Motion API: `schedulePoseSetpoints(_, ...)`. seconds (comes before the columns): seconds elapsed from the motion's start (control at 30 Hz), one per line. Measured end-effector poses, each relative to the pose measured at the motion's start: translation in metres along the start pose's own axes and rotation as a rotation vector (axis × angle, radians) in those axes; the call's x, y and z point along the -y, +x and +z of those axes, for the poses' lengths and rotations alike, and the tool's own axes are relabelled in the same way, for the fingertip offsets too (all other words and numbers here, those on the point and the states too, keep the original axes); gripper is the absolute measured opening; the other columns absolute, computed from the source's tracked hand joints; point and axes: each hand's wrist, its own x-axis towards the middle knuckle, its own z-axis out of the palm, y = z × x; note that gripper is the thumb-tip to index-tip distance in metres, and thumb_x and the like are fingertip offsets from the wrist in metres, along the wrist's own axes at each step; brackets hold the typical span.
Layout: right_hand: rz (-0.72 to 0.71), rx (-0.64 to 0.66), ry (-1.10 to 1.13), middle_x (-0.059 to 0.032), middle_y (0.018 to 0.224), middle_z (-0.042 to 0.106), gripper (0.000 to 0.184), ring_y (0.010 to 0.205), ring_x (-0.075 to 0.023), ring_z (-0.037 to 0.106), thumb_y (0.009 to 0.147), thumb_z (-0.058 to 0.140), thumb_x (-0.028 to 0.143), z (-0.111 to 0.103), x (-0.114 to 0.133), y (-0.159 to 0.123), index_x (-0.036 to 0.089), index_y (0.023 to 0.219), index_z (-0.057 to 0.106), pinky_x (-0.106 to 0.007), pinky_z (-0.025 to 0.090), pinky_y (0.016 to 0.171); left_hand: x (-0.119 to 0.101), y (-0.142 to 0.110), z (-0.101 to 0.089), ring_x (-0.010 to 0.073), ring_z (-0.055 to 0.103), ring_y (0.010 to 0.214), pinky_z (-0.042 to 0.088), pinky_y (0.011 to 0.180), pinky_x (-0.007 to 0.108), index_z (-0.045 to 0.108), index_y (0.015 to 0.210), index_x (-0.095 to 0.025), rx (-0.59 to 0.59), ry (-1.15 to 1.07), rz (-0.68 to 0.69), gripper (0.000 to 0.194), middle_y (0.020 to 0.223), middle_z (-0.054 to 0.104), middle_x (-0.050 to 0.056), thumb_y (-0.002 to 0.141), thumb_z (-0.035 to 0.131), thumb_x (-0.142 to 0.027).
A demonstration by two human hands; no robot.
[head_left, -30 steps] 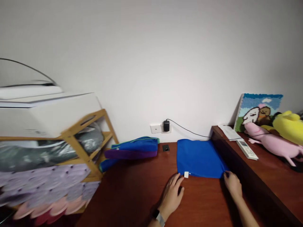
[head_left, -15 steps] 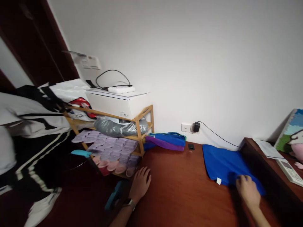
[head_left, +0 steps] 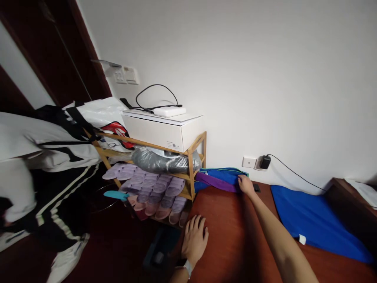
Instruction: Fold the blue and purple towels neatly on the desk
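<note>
My right hand (head_left: 245,184) reaches across the wooden tabletop (head_left: 224,232), its fingers closed at the right end of a folded blue and purple cloth bundle (head_left: 218,181). The fingertips are partly hidden there. The bundle lies against the wall beside the rack. My left hand (head_left: 194,240), with a watch on the wrist, rests palm down near the table's left edge, fingers spread and holding nothing. To the right, a blue cloth (head_left: 315,220) with a white tag (head_left: 302,239) lies flat on the table, apart from both hands.
A wooden rack (head_left: 191,173) holds slippers (head_left: 150,181), a plastic-wrapped grey bundle (head_left: 161,161) and a white box (head_left: 153,129). A person in striped trousers (head_left: 61,196) bends at the left. A black charger (head_left: 264,162) with a cable is plugged into the wall.
The view has swung left. My right hand has left the flat blue cloth and moved to the folded bundle. My left hand has shifted from beside that cloth to the table's left edge.
</note>
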Motion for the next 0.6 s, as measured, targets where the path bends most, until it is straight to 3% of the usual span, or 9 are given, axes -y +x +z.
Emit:
schedulePoseSetpoints(0.07, 0.023, 0.016, -0.025, -0.0172, 0.134, 0.074, 0.038, 0.122, -0.0284, 0.069, 0.105, 0.05, 0.029, 0.015, 0.012, 0.02, 0.016, 0.13, 0.075, -0.04, 0.049, 0.109, 0.001, -0.002, 0.004, 0.0339, 0.058, 0.141, 0.043, 0.122, 0.058, 0.071, 0.14, -0.026, -0.007, 0.003, -0.015, 0.045, 0.149, 0.069, 0.01, 0.099, 0.052, -0.025)
schedulePoseSetpoints(0.17, 0.032, 0.001, -0.058, -0.0185, 0.128, 0.074, 0.033, 0.116, -0.0301, 0.069, 0.104, 0.055, 0.029, 0.028, 0.023, 0.027, 0.016, 0.124, 0.077, -0.042, 0.049, 0.105, 0.002, -0.004, 0.007, 0.0342, 0.057, 0.142, 0.042, 0.123, 0.058, 0.071, 0.141, -0.029, -0.004, 0.002, -0.034, 0.047, 0.151, 0.068, 0.009, 0.097, 0.054, -0.025)
schedulePoseSetpoints(0.33, -0.055, -0.13, -0.065, -0.0155, 0.135, 0.072, 0.039, 0.118, -0.0284, 0.065, 0.108, 0.044, 0.027, 0.013, 0.032, 0.014, 0.019, 0.125, 0.078, -0.041, 0.048, 0.107, -0.002, -0.002, 0.002, 0.0358, 0.056, 0.142, 0.041, 0.123, 0.059, 0.07, 0.142, -0.026, 0.015, -0.021, -0.028, 0.048, 0.151, 0.067, 0.011, 0.097, 0.054, -0.025)
schedulePoseSetpoints(0.47, -0.145, -0.295, -0.009, -0.0132, 0.131, 0.073, 0.045, 0.115, -0.0278, 0.065, 0.111, 0.037, 0.034, -0.039, 0.05, 0.006, 0.02, 0.13, 0.075, -0.043, 0.05, 0.107, -0.007, -0.001, -0.004, 0.0353, 0.056, 0.143, 0.04, 0.123, 0.058, 0.07, 0.141, -0.024, 0.02, -0.02, -0.034, 0.047, 0.149, 0.068, 0.012, 0.096, 0.054, -0.023)
schedulePoseSetpoints(0.6, -0.353, -0.635, 0.193, -0.0151, 0.116, 0.073, 0.042, 0.113, -0.0288, 0.065, 0.111, 0.039, 0.042, -0.128, 0.082, -0.005, 0.017, 0.12, 0.073, -0.047, 0.052, 0.106, -0.01, 0.0, -0.007, 0.0328, 0.057, 0.142, 0.04, 0.124, 0.055, 0.072, 0.138, -0.023, 0.012, -0.006, -0.033, 0.045, 0.148, 0.068, 0.012, 0.096, 0.056, -0.022)
